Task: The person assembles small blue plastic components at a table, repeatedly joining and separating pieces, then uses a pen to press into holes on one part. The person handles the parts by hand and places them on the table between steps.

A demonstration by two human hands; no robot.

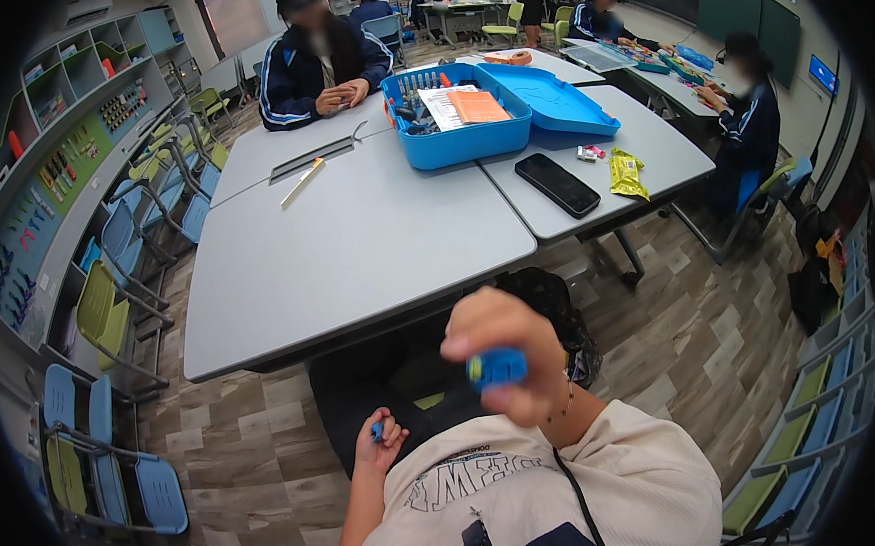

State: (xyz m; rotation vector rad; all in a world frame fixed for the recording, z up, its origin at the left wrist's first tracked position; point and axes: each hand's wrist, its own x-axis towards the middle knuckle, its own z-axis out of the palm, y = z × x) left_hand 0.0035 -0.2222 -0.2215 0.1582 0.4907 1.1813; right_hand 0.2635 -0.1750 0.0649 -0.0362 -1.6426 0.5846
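My right hand (520,330) is raised in front of my chest, just past the table's near edge. Its fingers are curled around a small blue plastic piece (504,367) with a yellow-green end; motion blurs both a little. Lower down, by my lap, my left hand (390,445) is closed, and a bit of a small blue piece (377,431) shows between its fingers. What kind of parts these are cannot be made out. Both hands are off the light grey table (358,247).
An open blue case (463,147) holds parts and papers. Near it lie a black phone (558,184), a yellow-green wrapper (628,175) and a white strip (303,184). A person (326,63) sits across; others work at farther tables. Chairs (107,307) line the left.
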